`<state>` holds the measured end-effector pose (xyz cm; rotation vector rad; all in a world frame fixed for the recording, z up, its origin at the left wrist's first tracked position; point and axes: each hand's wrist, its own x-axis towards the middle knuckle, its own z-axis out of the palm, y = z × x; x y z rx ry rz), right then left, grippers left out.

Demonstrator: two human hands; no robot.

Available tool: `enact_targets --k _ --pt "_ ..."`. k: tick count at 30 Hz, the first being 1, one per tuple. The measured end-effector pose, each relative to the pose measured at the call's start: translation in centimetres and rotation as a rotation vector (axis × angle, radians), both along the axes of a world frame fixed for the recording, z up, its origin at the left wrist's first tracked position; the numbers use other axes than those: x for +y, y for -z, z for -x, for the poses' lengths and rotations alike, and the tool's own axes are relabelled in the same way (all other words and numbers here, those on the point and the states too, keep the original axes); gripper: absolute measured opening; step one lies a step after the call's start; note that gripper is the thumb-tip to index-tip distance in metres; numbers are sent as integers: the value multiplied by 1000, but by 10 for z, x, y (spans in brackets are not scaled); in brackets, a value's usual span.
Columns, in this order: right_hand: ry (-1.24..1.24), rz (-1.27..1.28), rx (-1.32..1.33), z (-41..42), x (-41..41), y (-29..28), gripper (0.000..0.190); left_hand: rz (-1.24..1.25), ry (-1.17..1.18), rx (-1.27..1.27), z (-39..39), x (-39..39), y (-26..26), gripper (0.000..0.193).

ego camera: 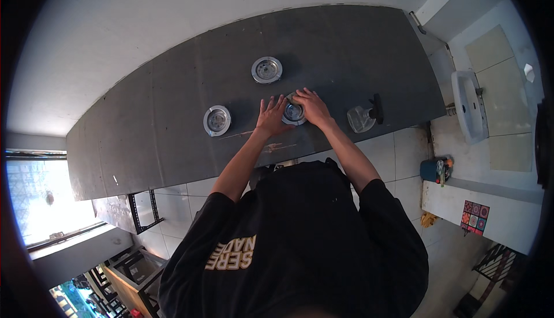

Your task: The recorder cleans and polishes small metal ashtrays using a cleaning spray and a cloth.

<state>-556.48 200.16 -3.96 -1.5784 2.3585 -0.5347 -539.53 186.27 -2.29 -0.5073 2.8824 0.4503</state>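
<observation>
A round metal ashtray [294, 113] stands on the dark grey countertop [181, 75] between my hands. My left hand [272, 116] holds it around its left side, thumb at the near rim and fingers spread toward the far side. A greenish cloth or sponge [291, 98] is under the fingers of my right hand [312, 106], pressed on the far rim; most of it is hidden. Two similar ashtrays stand apart: a far ashtray [266, 70], and a left ashtray [217, 120], both with greyish stained insides. To the right lies a clear spray bottle [360, 119] with a black trigger head [378, 109].
A white wall borders the counter's far edge. Scraped marks [275, 147] show near the front edge. On the right are a white washbasin [469, 106] and a teal bin [430, 170] holding items. A black metal frame [147, 212] stands below the counter at left, near a bright window [43, 201].
</observation>
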Motion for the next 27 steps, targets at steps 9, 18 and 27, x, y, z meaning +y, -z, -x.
enact_targets --k 9,18,27 --pt "34 -32 -1 2 22 1 49 -23 -57 1 -2 4 6 119" --pt "79 -6 5 -3 42 4 50 -21 -113 54 -5 13 12 119" --pt "131 16 22 -20 50 7 54 0 -202 99 -4 28 10 119"
